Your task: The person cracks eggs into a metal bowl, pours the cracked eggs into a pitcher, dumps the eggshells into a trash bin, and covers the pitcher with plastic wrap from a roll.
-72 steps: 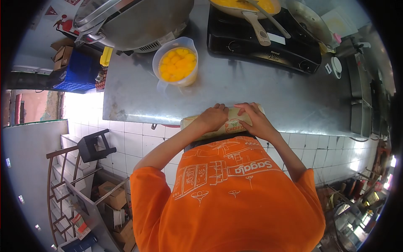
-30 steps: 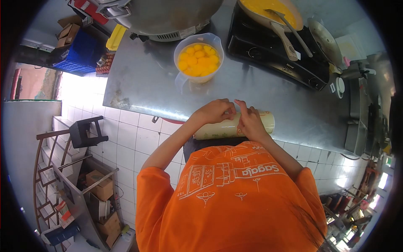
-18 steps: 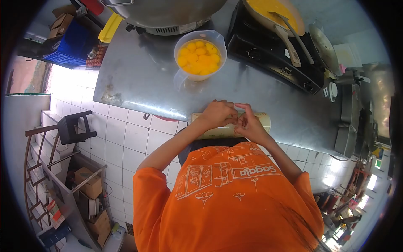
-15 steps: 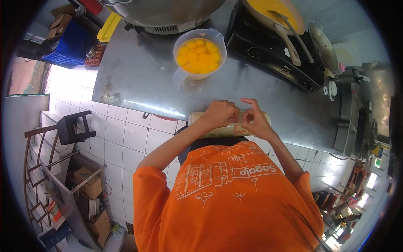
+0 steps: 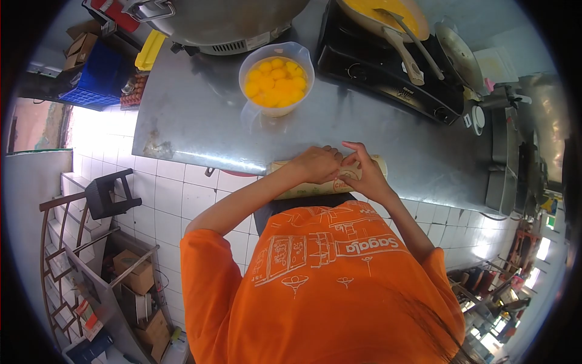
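Observation:
A cream-coloured, roll-shaped package [image 5: 295,190] with red and green print lies at the near edge of the steel table, close to my body. My left hand [image 5: 320,164] is closed over its middle, fingers bent and pinching at its surface. Right beside it, my right hand [image 5: 367,176] pinches with thumb and fingers at the same spot while one finger points outward. What exactly the fingertips grip is hidden. Farther in on the table stands a translucent measuring jug [image 5: 252,112] holding many egg yolks [image 5: 276,82] in clear egg white.
A black gas stove [image 5: 388,82] bears a pan [image 5: 397,39] of yellow liquid with a spatula in it. A large metal pot [image 5: 224,21] stands at the back left. Egg trays [image 5: 133,91] and a dark plastic stool [image 5: 112,194] are to the left.
My hands have drawn closer together over the package, the left fingers now nearly meeting the right. The whole view has shifted slightly; jug and stove appear a little farther left.

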Motion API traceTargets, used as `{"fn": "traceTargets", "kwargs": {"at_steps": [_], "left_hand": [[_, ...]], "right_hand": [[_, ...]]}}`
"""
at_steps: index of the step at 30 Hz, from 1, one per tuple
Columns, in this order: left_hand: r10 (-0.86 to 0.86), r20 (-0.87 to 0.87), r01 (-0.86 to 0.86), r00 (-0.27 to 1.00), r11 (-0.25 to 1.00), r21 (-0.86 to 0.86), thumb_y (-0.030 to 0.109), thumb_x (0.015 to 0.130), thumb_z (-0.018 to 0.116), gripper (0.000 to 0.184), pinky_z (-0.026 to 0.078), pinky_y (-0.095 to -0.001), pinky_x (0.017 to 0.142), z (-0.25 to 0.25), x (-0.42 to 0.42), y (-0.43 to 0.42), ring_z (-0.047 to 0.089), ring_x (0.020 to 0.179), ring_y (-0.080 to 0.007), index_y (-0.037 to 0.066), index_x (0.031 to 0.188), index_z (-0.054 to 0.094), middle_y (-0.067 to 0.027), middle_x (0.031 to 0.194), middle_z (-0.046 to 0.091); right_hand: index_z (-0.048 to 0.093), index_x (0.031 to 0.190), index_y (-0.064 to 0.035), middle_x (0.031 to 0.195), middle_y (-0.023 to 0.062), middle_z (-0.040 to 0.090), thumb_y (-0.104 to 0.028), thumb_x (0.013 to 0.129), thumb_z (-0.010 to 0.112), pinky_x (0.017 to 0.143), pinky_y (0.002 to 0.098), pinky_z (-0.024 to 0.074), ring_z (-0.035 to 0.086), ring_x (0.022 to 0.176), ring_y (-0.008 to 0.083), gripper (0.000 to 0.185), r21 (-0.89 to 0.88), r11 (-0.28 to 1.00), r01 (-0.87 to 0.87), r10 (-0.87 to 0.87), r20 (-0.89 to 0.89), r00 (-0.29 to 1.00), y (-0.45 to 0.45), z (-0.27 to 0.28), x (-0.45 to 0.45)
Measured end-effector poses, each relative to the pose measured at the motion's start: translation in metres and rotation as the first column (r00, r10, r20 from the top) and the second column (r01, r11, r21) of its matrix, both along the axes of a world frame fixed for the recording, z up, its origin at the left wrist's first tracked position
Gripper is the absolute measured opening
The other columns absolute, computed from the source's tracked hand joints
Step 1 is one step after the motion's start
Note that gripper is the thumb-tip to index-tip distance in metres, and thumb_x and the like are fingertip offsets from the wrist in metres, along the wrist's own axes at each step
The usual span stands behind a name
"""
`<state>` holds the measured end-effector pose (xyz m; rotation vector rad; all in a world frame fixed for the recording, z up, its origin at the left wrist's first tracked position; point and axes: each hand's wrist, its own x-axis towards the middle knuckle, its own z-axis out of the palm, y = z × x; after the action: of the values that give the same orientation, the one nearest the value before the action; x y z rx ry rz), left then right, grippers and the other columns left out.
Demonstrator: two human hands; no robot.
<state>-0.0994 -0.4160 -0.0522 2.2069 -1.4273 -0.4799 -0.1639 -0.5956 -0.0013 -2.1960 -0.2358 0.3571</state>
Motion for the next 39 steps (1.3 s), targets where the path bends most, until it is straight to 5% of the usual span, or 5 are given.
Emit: {"fn": "traceTargets", "kwargs": {"at_steps": [16,21,27,34,39], "left_hand": [[0.024,-0.235,-0.05,0.972,0.993,-0.106,0.028,0.092,0.054,0.026,0.047,-0.0488,0.063,0.001,0.008,0.011,0.062,0.066,-0.0386,0.003,0.094,0.049,-0.0172,0.064,0.06],[-0.027,-0.271,0.081,0.962,0.978,0.192,0.035,0.09,0.059,0.031,0.048,-0.0453,0.065,0.022,0.006,0.017,0.061,0.069,-0.0365,0.006,0.083,0.056,-0.0146,0.068,0.06],[-0.169,0.108,0.192,0.98,0.943,-0.27,0.034,0.085,0.063,0.028,0.048,-0.0399,0.074,0.025,0.007,0.034,0.058,0.078,-0.0323,0.007,0.081,0.057,-0.0086,0.078,0.054],[0.044,-0.143,-0.006,0.989,0.968,0.252,0.04,0.084,0.065,0.035,0.05,-0.0426,0.071,0.037,0.0,0.043,0.062,0.08,-0.0344,0.008,0.088,0.053,-0.0111,0.081,0.06],[0.093,-0.093,-0.062,0.991,0.955,0.291,0.04,0.083,0.066,0.035,0.052,-0.0436,0.069,0.031,-0.011,0.066,0.063,0.077,-0.0356,0.008,0.089,0.053,-0.0114,0.081,0.061]], "right_hand": [[0.029,0.138,-0.015,0.077,0.0032,0.052,-0.003,0.085,0.063,0.066,0.0275,0.0449,0.053,0.071,0.0132,0.065,0.15,0.979,-0.137,0.166,-0.198,0.966,-0.022,-0.01,0.004],[0.055,0.101,-0.0052,0.077,0.0059,0.054,-0.011,0.079,0.07,0.064,0.03,0.0459,0.055,0.068,0.0199,0.027,0.053,0.974,-0.22,0.227,-0.206,0.952,-0.031,-0.02,0.003],[0.056,0.077,-0.0026,0.073,0.0101,0.051,-0.015,0.078,0.071,0.072,0.0373,0.0442,0.054,0.077,0.0306,0.02,0.066,0.95,-0.306,0.284,0.226,0.932,-0.03,-0.015,-0.004],[0.054,0.084,-0.0032,0.093,0.0135,0.053,-0.018,0.081,0.069,0.076,0.0403,0.0443,0.054,0.085,0.032,0.021,-0.073,0.926,-0.37,0.347,-0.215,0.913,-0.053,-0.009,0.006],[0.053,0.081,-0.003,0.081,0.0134,0.053,-0.016,0.082,0.066,0.081,0.0404,0.0449,0.054,0.085,0.0333,0.019,-0.171,0.938,-0.301,0.327,0.149,0.933,-0.071,-0.003,-0.001]]}}
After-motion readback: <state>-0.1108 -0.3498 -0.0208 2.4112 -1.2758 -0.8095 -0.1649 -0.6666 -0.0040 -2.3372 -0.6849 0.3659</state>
